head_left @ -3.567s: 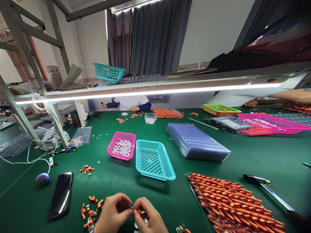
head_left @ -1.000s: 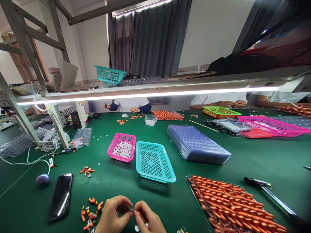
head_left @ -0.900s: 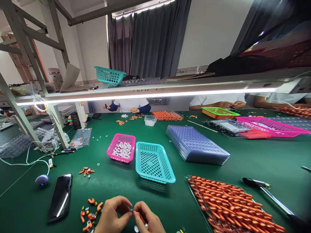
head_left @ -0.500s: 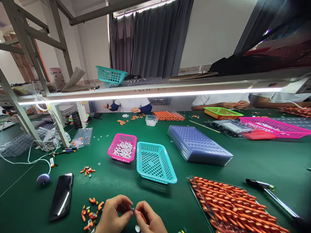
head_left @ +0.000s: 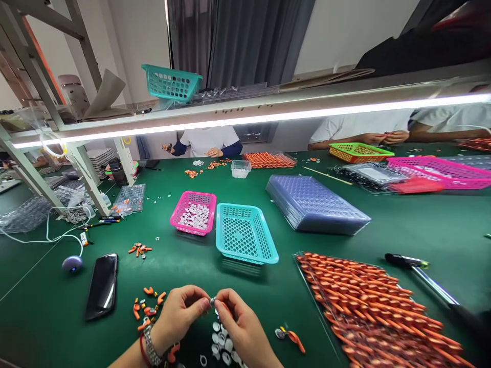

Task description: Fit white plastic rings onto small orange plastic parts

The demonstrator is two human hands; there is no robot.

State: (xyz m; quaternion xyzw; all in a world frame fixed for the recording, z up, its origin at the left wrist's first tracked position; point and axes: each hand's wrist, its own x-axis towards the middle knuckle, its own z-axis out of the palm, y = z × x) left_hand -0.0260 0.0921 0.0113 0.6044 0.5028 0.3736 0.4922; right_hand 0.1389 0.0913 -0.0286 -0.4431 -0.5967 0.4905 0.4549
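At a green bench, a worker's left hand and right hand meet, fingers pinched on a small metal-and-orange piece. Judging by the scene, work is barely begun: the teal basket sits empty, one finished piece lies nearby, and the orange-filled tray and white discs wait.

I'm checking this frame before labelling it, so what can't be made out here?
- Small part pinched between left hand and right hand: too small, fingertips cover it.
- White discs: partly behind the right hand, cut by the bottom edge.
- Orange parts tray: blurred, cut off at bottom right.
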